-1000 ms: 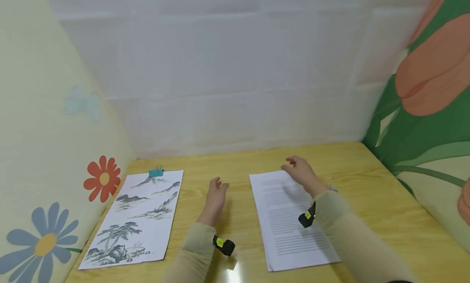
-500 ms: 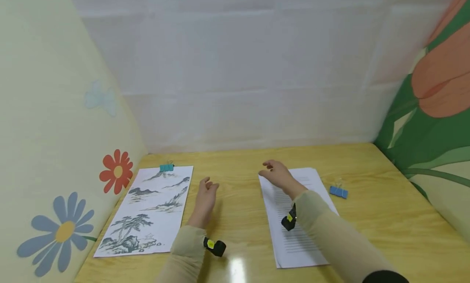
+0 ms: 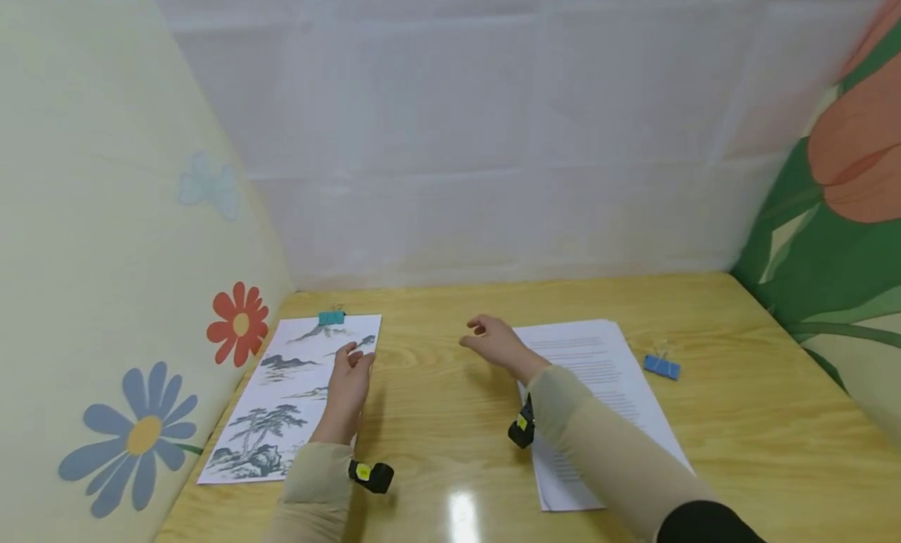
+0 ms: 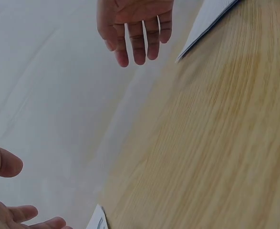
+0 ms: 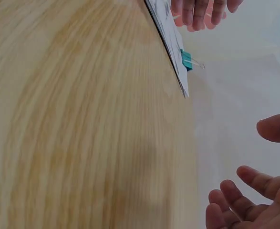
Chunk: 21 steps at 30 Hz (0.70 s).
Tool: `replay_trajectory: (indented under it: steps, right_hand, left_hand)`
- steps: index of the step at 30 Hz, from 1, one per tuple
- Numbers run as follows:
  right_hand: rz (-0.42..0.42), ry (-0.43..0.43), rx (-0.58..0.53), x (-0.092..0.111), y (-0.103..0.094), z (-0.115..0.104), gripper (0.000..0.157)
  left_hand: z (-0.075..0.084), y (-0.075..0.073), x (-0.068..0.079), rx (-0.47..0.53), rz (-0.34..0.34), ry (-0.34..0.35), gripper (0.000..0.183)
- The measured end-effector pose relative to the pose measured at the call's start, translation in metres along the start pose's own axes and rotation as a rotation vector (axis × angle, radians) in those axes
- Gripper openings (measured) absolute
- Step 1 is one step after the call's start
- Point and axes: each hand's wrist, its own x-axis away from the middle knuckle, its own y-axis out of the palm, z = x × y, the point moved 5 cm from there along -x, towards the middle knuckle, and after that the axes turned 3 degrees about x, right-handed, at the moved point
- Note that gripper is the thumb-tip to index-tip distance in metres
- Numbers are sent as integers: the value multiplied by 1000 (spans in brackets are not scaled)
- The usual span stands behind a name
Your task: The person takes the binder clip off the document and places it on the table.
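My left hand (image 3: 348,390) hovers over the right edge of a sheet with ink landscape drawings (image 3: 271,426), its fingers loosely bent around nothing. A teal binder clip (image 3: 331,318) grips that sheet's top edge. Over the bare wood between the papers hangs my right hand (image 3: 498,343), relaxed and holding nothing, just left of a stack of printed text pages (image 3: 598,371). In the left wrist view the right hand (image 4: 139,28) shows with fingers apart. The right wrist view shows the teal clip (image 5: 187,60) at the drawing's corner, near the left fingers (image 5: 197,12).
A blue binder clip (image 3: 662,366) lies on the wooden table (image 3: 429,418) to the right of the text pages. White sheeting (image 3: 450,136) stands behind the table. Walls with painted flowers (image 3: 144,433) rise at both sides.
Both hands have moved left: the right one off the text pages toward the middle, the left one over the drawing's edge. The view has turned slightly, and the blue clip now shows fully.
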Motion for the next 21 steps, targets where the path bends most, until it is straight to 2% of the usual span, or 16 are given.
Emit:
replay_trajectory:
  steps: [7, 14, 21]
  right_hand:
    - [-44, 7, -7, -4, 23, -11, 51]
    - [-82, -2, 12, -7, 41, -20, 49]
    - [-110, 0, -16, -10, 58, -30, 48]
  left_hand:
    - [-7, -22, 3, 39, 46, -33, 65]
    - [-13, -35, 5, 25, 51, -45, 67]
    - [-19, -53, 5, 2, 73, -43, 67]
